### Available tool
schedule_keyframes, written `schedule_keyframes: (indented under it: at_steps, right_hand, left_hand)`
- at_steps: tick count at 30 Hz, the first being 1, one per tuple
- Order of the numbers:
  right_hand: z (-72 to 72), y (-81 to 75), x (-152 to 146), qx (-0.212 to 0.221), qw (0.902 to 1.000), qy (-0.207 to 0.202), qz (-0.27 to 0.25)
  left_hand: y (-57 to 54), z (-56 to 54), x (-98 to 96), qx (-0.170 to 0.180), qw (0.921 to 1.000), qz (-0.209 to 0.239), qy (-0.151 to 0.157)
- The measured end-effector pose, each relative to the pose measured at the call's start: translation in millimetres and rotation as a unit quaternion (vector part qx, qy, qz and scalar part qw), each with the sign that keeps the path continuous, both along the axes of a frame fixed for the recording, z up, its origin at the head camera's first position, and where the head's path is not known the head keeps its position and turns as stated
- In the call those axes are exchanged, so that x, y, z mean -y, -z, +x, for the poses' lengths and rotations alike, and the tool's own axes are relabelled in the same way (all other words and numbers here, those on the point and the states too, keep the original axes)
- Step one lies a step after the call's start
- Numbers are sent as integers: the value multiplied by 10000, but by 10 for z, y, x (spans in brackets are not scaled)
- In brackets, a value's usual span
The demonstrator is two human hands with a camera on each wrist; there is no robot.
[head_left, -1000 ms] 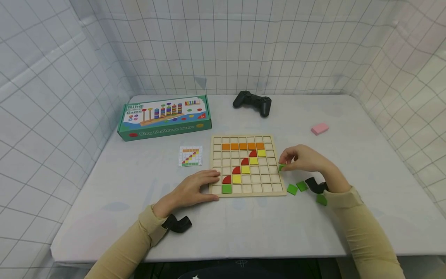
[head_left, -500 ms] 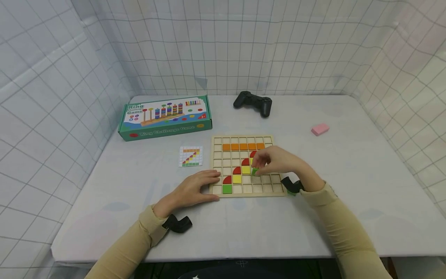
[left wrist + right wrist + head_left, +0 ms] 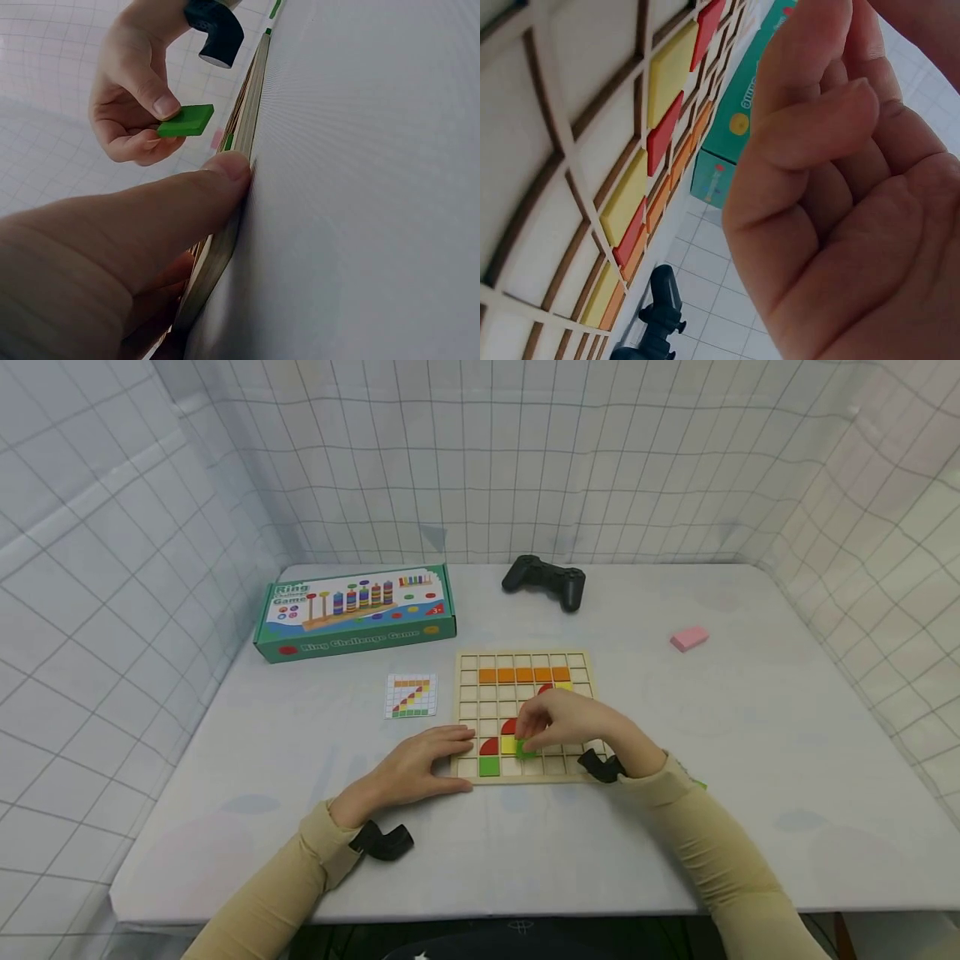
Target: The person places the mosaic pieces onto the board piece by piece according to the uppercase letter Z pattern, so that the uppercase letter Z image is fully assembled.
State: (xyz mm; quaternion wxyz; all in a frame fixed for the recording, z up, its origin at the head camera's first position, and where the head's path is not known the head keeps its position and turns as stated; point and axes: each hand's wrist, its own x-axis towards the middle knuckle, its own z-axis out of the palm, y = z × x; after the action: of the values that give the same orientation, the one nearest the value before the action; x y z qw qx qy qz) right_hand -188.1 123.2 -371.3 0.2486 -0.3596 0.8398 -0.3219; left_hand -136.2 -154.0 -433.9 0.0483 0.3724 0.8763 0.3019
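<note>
A wooden grid board (image 3: 553, 766) lies mid-table, with a row of orange square tiles (image 3: 523, 675) and a diagonal of red quarter-round tiles (image 3: 489, 747) beside yellow square tiles (image 3: 672, 73). One green square tile (image 3: 489, 767) sits in its bottom row. My right hand (image 3: 573, 720) pinches another green square tile (image 3: 187, 121) between thumb and fingers, held above the board's lower middle and covering part of the diagonal. My left hand (image 3: 411, 766) rests at the board's lower left corner, fingers extended on the left edge; its thumb (image 3: 229, 166) touches the board's side.
Left of the board lies a small pattern card (image 3: 411, 696). Behind it stands a green game box (image 3: 356, 612). A black game controller (image 3: 546, 582) and a pink block (image 3: 689, 638) lie farther back. My right sleeve (image 3: 697, 827) mostly hides a loose green tile.
My right hand has carried the green tile leftward from beside the board's right edge to over its lower middle. My left hand has stayed at the corner.
</note>
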Motion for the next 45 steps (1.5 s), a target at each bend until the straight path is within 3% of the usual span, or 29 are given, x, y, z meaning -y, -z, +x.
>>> schedule_keyframes:
  at_steps: [11, 22, 29, 35, 45]
  right_hand:
    - [43, 88, 83, 83, 9996, 8, 263]
    - [51, 146, 163, -22, 9998, -185, -51]
    - [53, 150, 159, 5, 9998, -174, 58]
    - [48, 46, 76, -67, 9998, -92, 138]
    - [33, -316, -315, -309, 9975, 422, -468]
  left_hand:
    - [-1, -1, 8, -18, 10000, 18, 20]
    - [-15, 3, 1, -21, 10000, 70, 61]
    - [-11, -3, 4, -8, 10000, 47, 45]
    - [-2, -7, 0, 3, 10000, 44, 35]
    - [1, -6, 5, 34, 10000, -25, 41]
